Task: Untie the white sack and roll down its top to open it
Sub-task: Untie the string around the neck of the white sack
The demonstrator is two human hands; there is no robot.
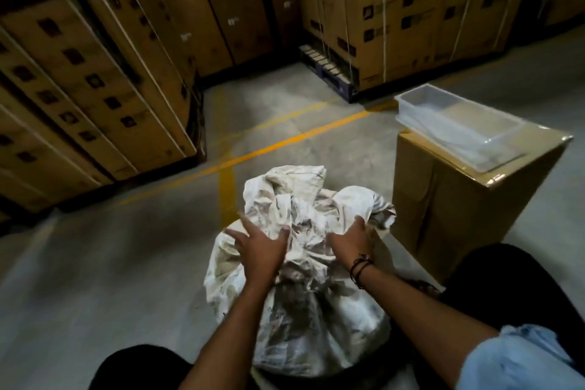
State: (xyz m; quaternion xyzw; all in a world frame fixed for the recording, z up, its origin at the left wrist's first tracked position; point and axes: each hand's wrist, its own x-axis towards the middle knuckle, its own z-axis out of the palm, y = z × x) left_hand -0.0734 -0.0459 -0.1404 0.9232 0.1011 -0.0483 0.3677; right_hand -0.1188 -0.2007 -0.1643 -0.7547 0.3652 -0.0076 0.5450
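A person's left hand [261, 248] is lying spread on the crumpled top of a white sack [294, 310], fingers splayed and thumb pressing into the folds, gripping nothing firmly. The right hand [353, 241], dark cords around its wrist, is curling its fingers into the fabric on the opposite side, pinching a fold of the sack's loose mouth. The sack is standing upright on the concrete floor [110, 279] between the person's dark-trousered knees, its bunched top rising away from the camera; whether any tie is remaining on it cannot be told. Just to the sack's right, a sealed cardboard box [459, 209] is serving as a surface for a clear plastic tray [459, 127], which is overhanging the box's far edge. Yellow lines [285, 139] are crossing the floor beyond the sack, and strapped stacks of cartons [95, 66] are filling the background.
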